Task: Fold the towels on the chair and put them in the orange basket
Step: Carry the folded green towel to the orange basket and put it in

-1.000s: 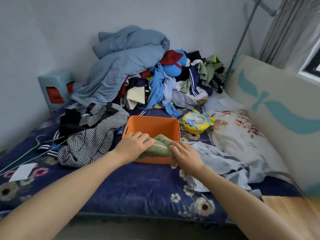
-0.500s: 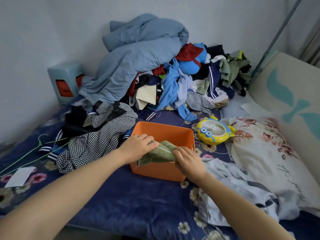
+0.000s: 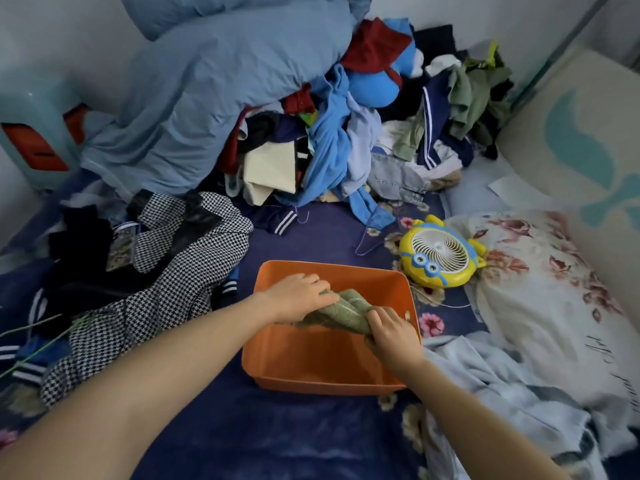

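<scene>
An orange basket (image 3: 391, 284) stands on the dark blue flowered bedspread, near the middle of the view. A folded olive-green towel (image 3: 341, 311) hangs inside the basket, above its floor. My left hand (image 3: 299, 299) grips the towel's left end, fingers curled over it. My right hand (image 3: 393, 329) pinches the right end near the basket's right wall. Both forearms reach in from the bottom of the view. The chair is out of view.
A big heap of clothes and a blue duvet (image 3: 214, 84) fills the back. A houndstooth garment (image 3: 166, 289) lies left of the basket, a yellow toy fan (image 3: 441, 256) at its back right, a flowered pillow (image 3: 554, 292) and pale cloth (image 3: 491, 393) on the right. A teal stool (image 3: 34, 129) stands at far left.
Both hands have carried the green towel forward, from over the basket's near rim to inside it, and lowered it. The camera has moved closer and tilted down.
</scene>
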The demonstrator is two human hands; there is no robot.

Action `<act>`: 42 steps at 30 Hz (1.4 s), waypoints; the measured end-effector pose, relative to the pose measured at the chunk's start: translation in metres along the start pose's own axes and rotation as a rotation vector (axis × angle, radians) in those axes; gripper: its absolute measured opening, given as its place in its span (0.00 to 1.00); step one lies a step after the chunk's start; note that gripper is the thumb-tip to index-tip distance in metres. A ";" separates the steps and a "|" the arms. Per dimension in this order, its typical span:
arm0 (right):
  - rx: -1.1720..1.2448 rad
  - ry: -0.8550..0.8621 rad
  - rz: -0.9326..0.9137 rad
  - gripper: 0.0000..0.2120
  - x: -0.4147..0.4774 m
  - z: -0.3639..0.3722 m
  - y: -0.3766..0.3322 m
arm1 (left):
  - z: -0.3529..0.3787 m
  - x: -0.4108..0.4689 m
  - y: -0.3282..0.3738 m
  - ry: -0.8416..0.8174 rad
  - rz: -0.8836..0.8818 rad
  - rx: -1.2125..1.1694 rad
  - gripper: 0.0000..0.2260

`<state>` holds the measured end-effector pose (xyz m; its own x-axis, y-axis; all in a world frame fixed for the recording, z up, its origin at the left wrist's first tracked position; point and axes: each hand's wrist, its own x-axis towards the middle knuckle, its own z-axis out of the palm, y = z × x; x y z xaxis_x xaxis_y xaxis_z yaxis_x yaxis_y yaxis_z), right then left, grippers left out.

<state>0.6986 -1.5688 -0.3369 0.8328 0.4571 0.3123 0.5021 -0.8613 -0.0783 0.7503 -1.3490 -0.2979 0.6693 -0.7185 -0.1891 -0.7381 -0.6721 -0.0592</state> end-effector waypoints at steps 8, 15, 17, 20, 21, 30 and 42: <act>-0.007 -0.259 0.125 0.25 0.017 0.050 0.004 | 0.050 0.032 -0.027 -0.109 0.032 -0.101 0.26; 0.062 -0.458 0.085 0.32 0.026 0.133 0.017 | 0.109 0.044 -0.033 -0.279 -0.032 -0.101 0.30; 0.058 -0.448 0.090 0.31 0.028 0.160 0.017 | 0.126 0.048 -0.038 -0.334 -0.075 -0.084 0.31; 0.036 -0.378 0.089 0.17 0.030 0.178 0.012 | 0.142 0.045 -0.040 -0.350 -0.113 -0.056 0.31; 0.025 -0.345 0.088 0.11 0.027 0.181 0.009 | 0.147 0.043 -0.038 -0.290 -0.116 -0.045 0.31; 0.161 -1.167 0.064 0.26 0.022 0.214 -0.013 | 0.202 0.032 -0.007 -0.812 -0.423 -0.209 0.33; 0.148 -1.234 0.081 0.27 0.009 0.226 0.004 | 0.229 0.032 0.006 -0.857 -0.508 -0.438 0.27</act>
<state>0.7604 -1.5177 -0.5488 0.4849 0.3762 -0.7895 0.3942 -0.8999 -0.1866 0.7477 -1.3353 -0.5287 0.4808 -0.0894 -0.8723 -0.1839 -0.9829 -0.0007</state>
